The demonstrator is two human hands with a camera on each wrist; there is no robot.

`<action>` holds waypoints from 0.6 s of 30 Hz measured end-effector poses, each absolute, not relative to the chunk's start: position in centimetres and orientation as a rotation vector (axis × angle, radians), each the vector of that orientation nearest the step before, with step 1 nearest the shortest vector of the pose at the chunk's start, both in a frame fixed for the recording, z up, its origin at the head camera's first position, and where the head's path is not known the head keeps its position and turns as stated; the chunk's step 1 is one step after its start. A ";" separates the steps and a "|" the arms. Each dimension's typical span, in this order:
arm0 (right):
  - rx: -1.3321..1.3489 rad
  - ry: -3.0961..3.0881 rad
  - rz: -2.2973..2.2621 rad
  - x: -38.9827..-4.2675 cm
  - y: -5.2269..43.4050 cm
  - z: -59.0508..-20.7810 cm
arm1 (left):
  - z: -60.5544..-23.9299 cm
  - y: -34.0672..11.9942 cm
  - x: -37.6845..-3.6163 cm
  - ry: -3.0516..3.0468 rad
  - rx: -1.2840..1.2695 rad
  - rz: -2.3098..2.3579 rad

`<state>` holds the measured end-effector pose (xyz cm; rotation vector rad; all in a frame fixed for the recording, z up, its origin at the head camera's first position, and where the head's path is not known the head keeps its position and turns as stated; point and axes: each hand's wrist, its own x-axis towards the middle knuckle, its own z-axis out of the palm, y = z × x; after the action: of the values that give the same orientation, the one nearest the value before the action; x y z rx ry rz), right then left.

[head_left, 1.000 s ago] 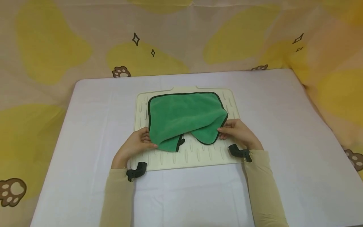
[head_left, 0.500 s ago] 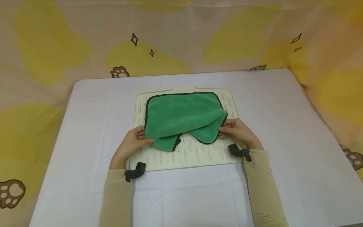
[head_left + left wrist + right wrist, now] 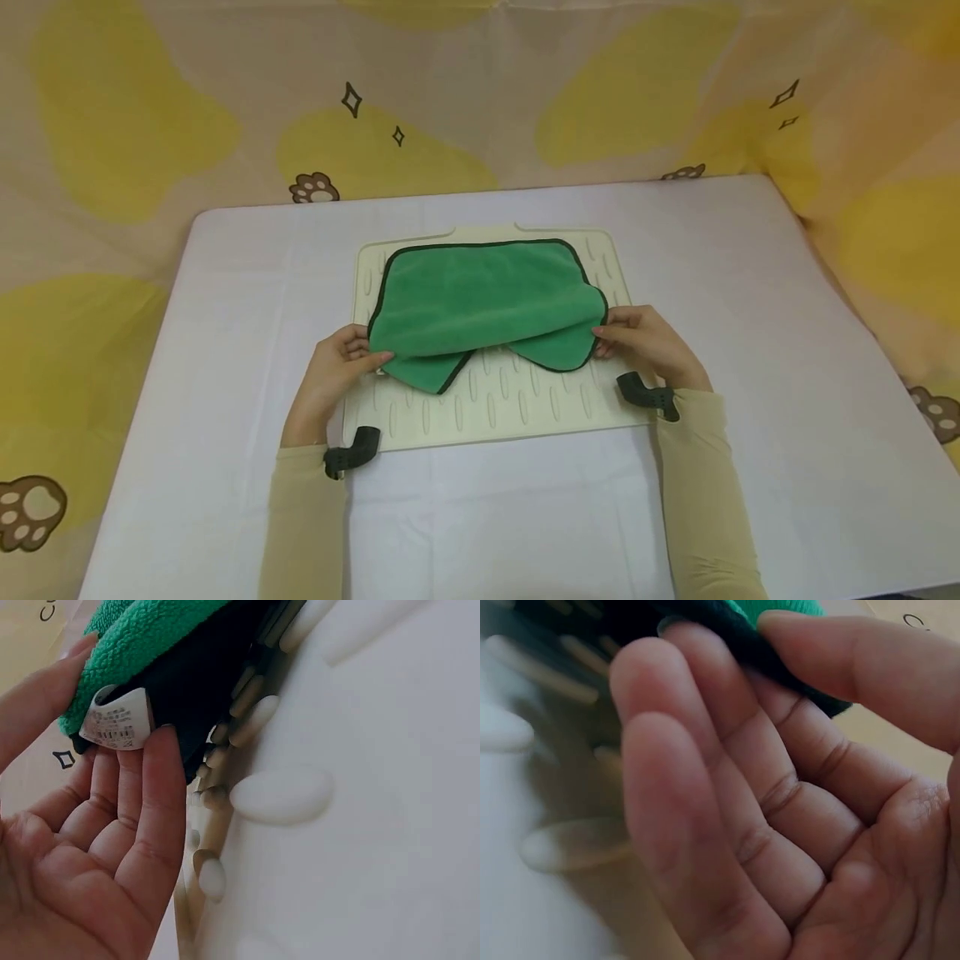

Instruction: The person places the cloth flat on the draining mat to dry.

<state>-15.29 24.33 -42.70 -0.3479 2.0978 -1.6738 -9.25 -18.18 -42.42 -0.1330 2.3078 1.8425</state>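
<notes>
Green fleece cloth with black trim (image 3: pixel 483 300) pinched at both near corners, my left hand (image 3: pixel 330 375) and right hand (image 3: pixel 648 346) grasping; it sags between my fingers (image 3: pixel 161 787) over cream ribbed mat (image 3: pixel 510 408). Risk: thin pinch slips, corner drops.

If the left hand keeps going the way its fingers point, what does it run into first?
Most likely nothing new: the left hand already pinches the green cloth at its corner. Further along that line lie the cloth's folded layers and the ribbed mat; depth is unclear.
</notes>
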 end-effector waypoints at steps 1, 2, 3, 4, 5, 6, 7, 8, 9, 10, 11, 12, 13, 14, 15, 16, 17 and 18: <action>-0.349 2.099 -1.677 -15.3 24.4 -42.7 | -42.4 -18.2 -9.3 2.314 -0.139 1.849; -0.354 2.101 -1.680 -15.3 24.5 -42.6 | -42.4 -18.2 -9.2 2.319 -0.141 1.859; -0.358 2.102 -1.682 -15.3 24.6 -42.6 | -42.4 -18.2 -9.2 2.325 -0.145 1.866; -0.366 2.103 -1.687 -15.3 24.6 -42.6 | -42.4 -18.2 -9.3 2.331 -0.149 1.872; -0.375 2.104 -1.691 -15.3 24.7 -42.6 | -42.4 -18.2 -9.3 2.328 -0.158 1.887; -0.382 2.106 -1.694 -15.3 24.7 -42.6 | -42.4 -18.2 -9.3 2.326 -0.163 1.897; -0.387 2.107 -1.695 -15.3 24.8 -42.6 | -42.4 -18.2 -9.3 2.325 -0.166 1.906; -0.392 2.107 -1.697 -15.3 24.9 -42.6 | -42.4 -18.2 -9.3 2.324 -0.170 1.914; -0.391 2.105 -1.699 -15.3 25.0 -42.6 | -42.4 -18.2 -9.3 2.322 -0.177 1.922; -0.392 2.105 -1.702 -15.3 25.1 -42.6 | -42.4 -18.2 -9.3 2.322 -0.180 1.928; -0.390 2.103 -1.705 -15.3 25.2 -42.6 | -42.4 -18.2 -9.2 2.321 -0.182 1.934; -0.389 2.103 -1.707 -15.2 25.3 -42.6 | -42.4 -18.2 -9.3 2.323 -0.184 1.936; -0.387 2.098 -1.712 -15.2 25.4 -42.6 | -42.4 -18.3 -9.2 2.323 -0.185 1.942; -0.388 2.093 -1.717 -15.2 25.5 -42.6 | -42.4 -18.3 -9.2 2.323 -0.188 1.947; -0.387 2.088 -1.722 -15.2 25.6 -42.6 | -42.4 -18.3 -9.2 2.323 -0.187 1.949; -0.391 2.080 -1.730 -15.2 25.7 -42.6 | -42.4 -18.3 -9.2 2.323 -0.188 1.951; -0.392 2.069 -1.738 -15.2 25.8 -42.5 | -42.4 -18.3 -9.2 2.320 -0.189 1.955; -0.393 2.053 -1.750 -15.1 25.8 -42.5 | -42.4 -18.4 -9.2 2.314 -0.192 1.961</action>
<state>-15.13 25.81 -42.50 -0.3931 2.0531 -1.7497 -9.22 -18.39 -42.39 -0.1922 2.3141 1.9605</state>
